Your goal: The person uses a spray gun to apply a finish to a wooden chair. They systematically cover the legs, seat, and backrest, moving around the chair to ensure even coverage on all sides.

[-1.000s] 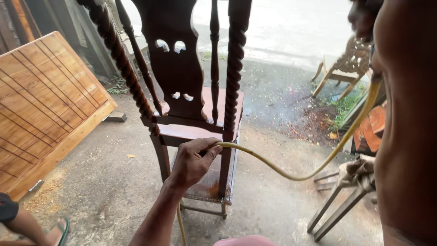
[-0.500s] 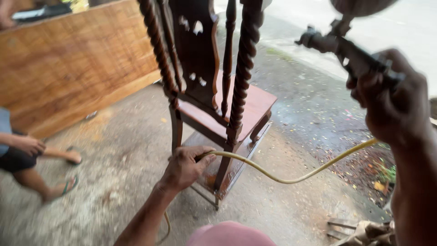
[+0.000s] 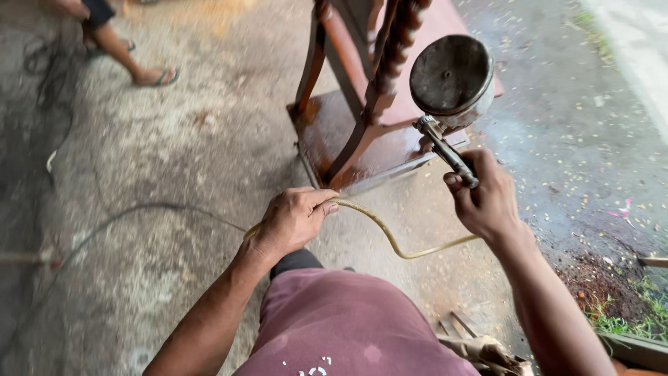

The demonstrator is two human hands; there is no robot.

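Observation:
My right hand (image 3: pixel 487 198) grips the handle of a metal spray gun (image 3: pixel 445 150) whose round dark cup (image 3: pixel 451 75) points at a dark red wooden chair (image 3: pixel 379 118) with twisted posts. A yellowish air hose (image 3: pixel 390 237) loops from the gun's base across to my left hand (image 3: pixel 292 219), which is closed around it just in front of the chair's lower rail. From my left hand the hose runs on leftward over the concrete floor (image 3: pixel 174 160). My maroon shorts (image 3: pixel 341 327) fill the bottom of the view.
Another person's leg and sandalled foot (image 3: pixel 149 73) stand at the top left. A dark cable (image 3: pixel 42 63) lies coiled at the far left. Grass and dirt (image 3: pixel 612 306) edge the floor at the lower right, with metal scrap (image 3: pixel 480 345) near my knee.
The view has tilted down and closer to the chair's base. My right hand has brought the spray gun down toward the chair's lower frame. My left hand keeps hold of the hose.

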